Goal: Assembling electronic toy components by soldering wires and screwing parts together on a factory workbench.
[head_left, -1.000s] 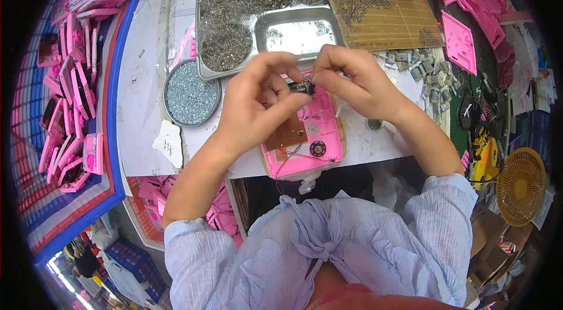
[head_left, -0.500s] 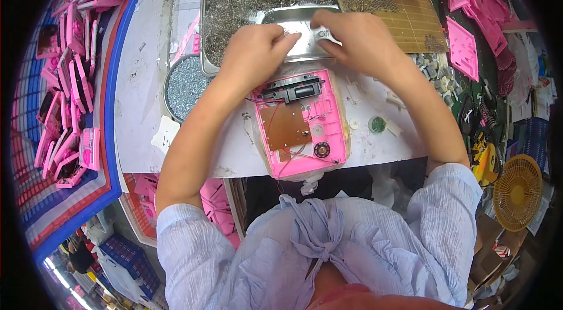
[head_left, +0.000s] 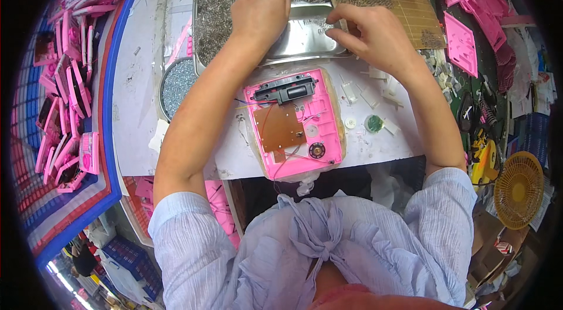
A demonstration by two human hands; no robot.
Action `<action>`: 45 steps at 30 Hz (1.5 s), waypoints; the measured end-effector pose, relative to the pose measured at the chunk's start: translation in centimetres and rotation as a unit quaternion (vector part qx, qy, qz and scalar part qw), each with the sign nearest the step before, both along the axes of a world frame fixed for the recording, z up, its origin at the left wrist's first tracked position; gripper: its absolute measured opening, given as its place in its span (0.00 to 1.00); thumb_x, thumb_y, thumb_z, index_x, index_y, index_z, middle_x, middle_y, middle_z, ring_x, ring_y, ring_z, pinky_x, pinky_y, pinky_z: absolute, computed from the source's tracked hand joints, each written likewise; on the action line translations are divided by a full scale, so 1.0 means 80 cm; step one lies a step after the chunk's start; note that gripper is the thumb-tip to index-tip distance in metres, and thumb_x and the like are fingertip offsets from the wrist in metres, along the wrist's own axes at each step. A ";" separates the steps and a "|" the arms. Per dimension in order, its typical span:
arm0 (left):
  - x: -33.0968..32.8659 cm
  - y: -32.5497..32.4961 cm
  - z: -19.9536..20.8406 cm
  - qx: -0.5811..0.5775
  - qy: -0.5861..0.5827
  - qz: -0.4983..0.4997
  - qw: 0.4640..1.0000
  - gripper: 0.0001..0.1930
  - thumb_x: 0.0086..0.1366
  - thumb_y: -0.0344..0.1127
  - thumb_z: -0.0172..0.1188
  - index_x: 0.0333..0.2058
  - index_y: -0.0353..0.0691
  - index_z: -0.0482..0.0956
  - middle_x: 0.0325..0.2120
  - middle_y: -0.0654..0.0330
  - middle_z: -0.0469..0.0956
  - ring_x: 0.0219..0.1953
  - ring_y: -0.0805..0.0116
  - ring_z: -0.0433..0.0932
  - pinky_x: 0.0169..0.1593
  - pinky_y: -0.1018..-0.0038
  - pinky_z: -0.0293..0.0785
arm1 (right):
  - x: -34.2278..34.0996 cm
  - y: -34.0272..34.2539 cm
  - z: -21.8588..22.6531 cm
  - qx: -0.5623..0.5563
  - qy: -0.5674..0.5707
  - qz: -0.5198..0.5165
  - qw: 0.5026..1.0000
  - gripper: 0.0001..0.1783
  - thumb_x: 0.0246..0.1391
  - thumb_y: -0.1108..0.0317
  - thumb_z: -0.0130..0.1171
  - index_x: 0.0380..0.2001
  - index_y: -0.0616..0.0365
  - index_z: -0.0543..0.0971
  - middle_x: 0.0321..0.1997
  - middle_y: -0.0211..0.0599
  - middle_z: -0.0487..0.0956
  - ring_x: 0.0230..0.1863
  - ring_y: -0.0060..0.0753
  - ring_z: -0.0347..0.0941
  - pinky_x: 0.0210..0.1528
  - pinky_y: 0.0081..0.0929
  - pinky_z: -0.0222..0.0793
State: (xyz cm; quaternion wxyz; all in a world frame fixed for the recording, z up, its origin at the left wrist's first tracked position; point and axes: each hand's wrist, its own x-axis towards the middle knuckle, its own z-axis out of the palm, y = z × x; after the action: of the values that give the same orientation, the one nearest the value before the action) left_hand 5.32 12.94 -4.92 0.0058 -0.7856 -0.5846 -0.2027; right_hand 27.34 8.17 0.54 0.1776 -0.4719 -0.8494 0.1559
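A metal tray (head_left: 302,40) holds a dense heap of small wire springs (head_left: 217,14). Over that heap my left hand (head_left: 261,17) is closed, knuckles up; its fingertips and whatever they may hold are hidden. My right hand (head_left: 375,34) hovers at the tray's right side, thumb and forefinger apart beside a few loose springs (head_left: 324,28) on the bare metal. In front of the tray lies an opened pink plastic casing (head_left: 331,128). Inside it are a brown circuit board (head_left: 278,128), a black mechanism (head_left: 290,92), a small round speaker (head_left: 316,150) and thin wires. Neither hand touches the casing.
A brown board (head_left: 404,11) covered partly with springs adjoins the tray. Left of the tray stands a round dish of screws (head_left: 177,90). Small white plastic parts (head_left: 369,97) and a green disc (head_left: 373,123) lie at right. Pink casings (head_left: 73,87) crowd the far left.
My left hand has moved up and away from my right, onto the heaped springs, and has closed. My right hand has shifted slightly right, its thumb and forefinger still apart.
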 end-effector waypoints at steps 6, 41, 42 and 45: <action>-0.009 -0.008 0.017 -0.038 0.025 0.003 0.999 0.12 0.62 0.44 0.64 0.39 0.46 0.87 0.31 0.52 0.85 0.36 0.49 0.84 0.42 0.56 0.80 | 0.015 0.004 -0.010 0.036 0.016 0.010 0.999 0.12 0.54 0.60 0.65 0.37 0.55 0.84 0.19 0.40 0.77 0.23 0.43 0.75 0.30 0.40 0.69; -0.043 -0.039 0.020 -0.103 0.132 -0.233 0.958 0.08 0.57 0.38 0.68 0.33 0.44 0.86 0.33 0.61 0.81 0.44 0.59 0.79 0.51 0.58 0.69 | 0.012 -0.009 0.005 -0.020 0.042 0.025 0.999 0.11 0.55 0.57 0.64 0.32 0.52 0.84 0.22 0.43 0.81 0.28 0.51 0.79 0.34 0.45 0.72; -0.050 -0.039 0.020 -0.102 0.073 -0.264 0.956 0.08 0.57 0.39 0.68 0.34 0.44 0.86 0.33 0.61 0.80 0.43 0.59 0.79 0.51 0.58 0.69 | 0.012 -0.010 0.005 -0.018 0.038 0.025 0.999 0.11 0.55 0.57 0.64 0.32 0.52 0.84 0.23 0.43 0.81 0.28 0.51 0.79 0.34 0.46 0.72; -0.046 -0.033 0.023 -0.042 0.102 -0.164 0.980 0.09 0.58 0.39 0.67 0.37 0.46 0.86 0.33 0.61 0.80 0.44 0.60 0.79 0.51 0.58 0.68 | 0.009 -0.004 -0.005 0.017 0.063 0.045 0.997 0.10 0.56 0.60 0.64 0.33 0.54 0.83 0.17 0.39 0.76 0.20 0.41 0.72 0.27 0.38 0.65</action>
State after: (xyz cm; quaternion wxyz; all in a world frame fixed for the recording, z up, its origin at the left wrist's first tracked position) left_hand 1.63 10.32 -3.08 -0.0009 -0.8868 -0.4524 -0.0947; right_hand 28.09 7.88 0.13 0.2312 -0.4195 -0.8594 0.1789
